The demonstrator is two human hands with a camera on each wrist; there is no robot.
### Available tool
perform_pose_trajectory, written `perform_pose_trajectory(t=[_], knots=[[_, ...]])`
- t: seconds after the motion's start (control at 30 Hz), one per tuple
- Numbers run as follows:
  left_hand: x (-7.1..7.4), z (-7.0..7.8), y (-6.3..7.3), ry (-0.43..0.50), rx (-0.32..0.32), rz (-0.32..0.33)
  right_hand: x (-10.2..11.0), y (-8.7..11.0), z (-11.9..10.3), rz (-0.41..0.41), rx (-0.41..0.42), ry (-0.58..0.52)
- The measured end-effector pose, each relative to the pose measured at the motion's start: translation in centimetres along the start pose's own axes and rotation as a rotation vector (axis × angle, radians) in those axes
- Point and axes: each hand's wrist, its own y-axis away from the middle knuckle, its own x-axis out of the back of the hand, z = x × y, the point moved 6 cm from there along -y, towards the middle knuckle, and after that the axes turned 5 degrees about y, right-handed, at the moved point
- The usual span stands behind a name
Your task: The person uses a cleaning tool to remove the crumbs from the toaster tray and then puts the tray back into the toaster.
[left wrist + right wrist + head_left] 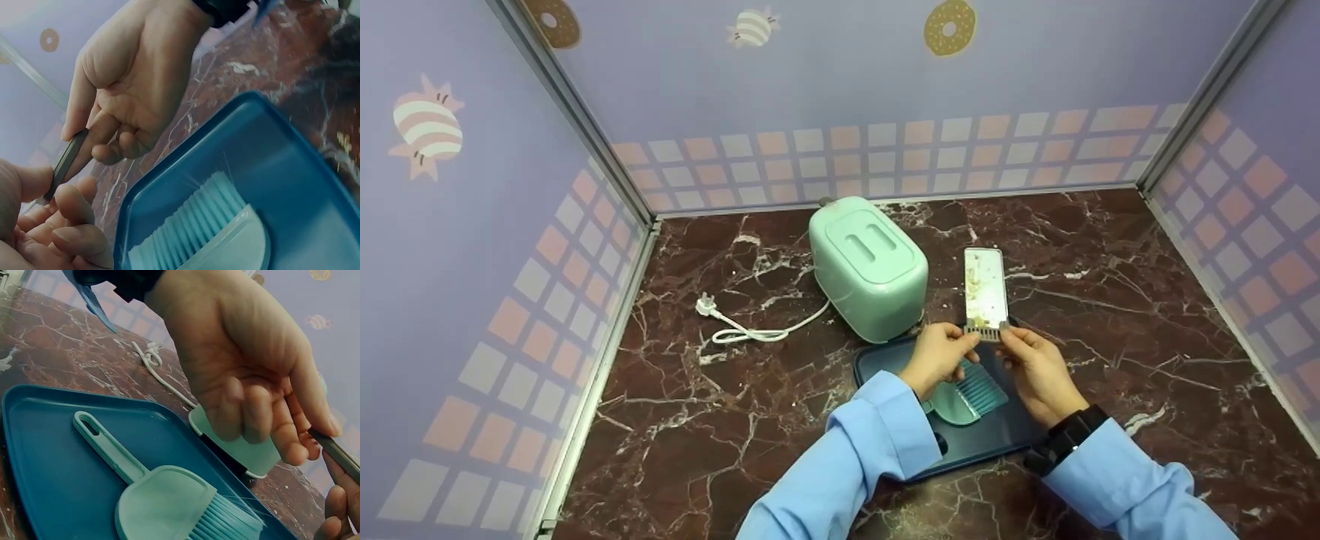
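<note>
Silver now: pinching crumb tray [995, 281] with fingers [966, 344] of left hand [939, 355] and right hand [1039, 371], risking spilled crumbs [975, 289] from any tilt!

Light fills the head view, glinting on the tabletop [934, 511]; wrist views look dimmer.

1. You have two hands: one left hand [941, 355], one right hand [1039, 371].
2. You have two trays: one narrow tray [992, 281], one blue tray [986, 444].
3. You see one green toaster [885, 309], one brush [956, 406], one white cord [770, 335], one plug [706, 305].
4. In head view, you count two doughnut pictures [937, 37], two candy pictures [427, 129].
</note>
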Motion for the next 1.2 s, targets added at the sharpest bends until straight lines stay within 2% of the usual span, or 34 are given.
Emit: perform_pose_trajectory(t=[0.27, 0.37, 0.5, 0.73, 1.03, 1.2], knots=[[0.7, -0.6, 0.1, 0.280, 0.063, 0.006, -0.5, 0.4, -0.1, 0.027, 0.021, 0.142], [1.0, -0.8, 0.2, 0.385, 0.081, -0.004, -0.8, 0.5, -0.1, -0.001, 0.020, 0.210], [1.5, -0.8, 0.2, 0.475, 0.061, -0.027, -1.3, 0.6, -0.2, -0.052, 0.021, 0.275], [3.1, -0.2, 0.1, 0.500, -0.012, -0.048, -1.6, 0.8, -0.1, -0.132, 0.030, 0.307], [6.5, 0.1, 0.8, 0.512, -0.028, -0.079, -0.1, 0.7, 0.5, -0.180, 0.091, 0.501], [7.6, 0.1, 1.4, 0.504, -0.030, -0.119, -0.5, 0.7, 1.2, -0.250, 0.142, 0.654]])
